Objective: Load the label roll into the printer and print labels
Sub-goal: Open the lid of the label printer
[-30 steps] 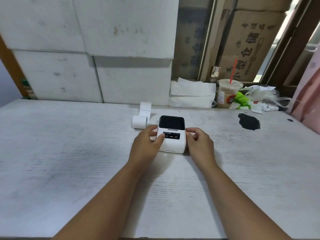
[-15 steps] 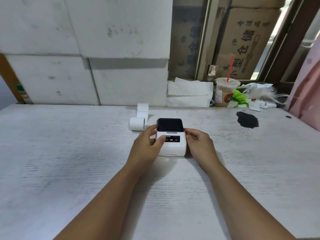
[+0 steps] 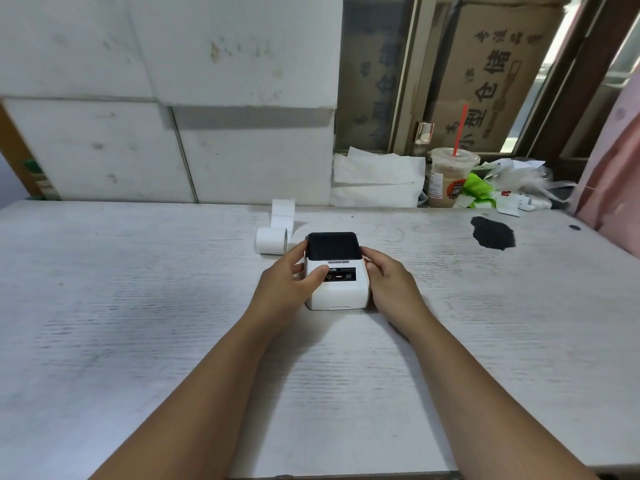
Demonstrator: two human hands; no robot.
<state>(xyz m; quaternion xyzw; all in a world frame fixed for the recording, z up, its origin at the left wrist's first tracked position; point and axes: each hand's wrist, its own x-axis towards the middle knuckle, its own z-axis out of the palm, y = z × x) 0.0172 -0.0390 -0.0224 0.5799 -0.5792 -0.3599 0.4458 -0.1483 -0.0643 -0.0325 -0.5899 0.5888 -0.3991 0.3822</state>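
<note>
I see both hands clasp the boxy white printer [image 3: 335, 271] — left hand [image 3: 289, 285], right hand [image 3: 391, 284] — on grainy tabletop [image 3: 138, 323]; paper label roll [image 3: 272, 240] just behind-left.

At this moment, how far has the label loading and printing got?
Done: nothing visible. The label roll lies on the table behind the left hand, partly unrolled, outside the printer. In hand: both hands, left and right hand, flank the closed printer. Left: open the lid, load the roll, print.
</note>
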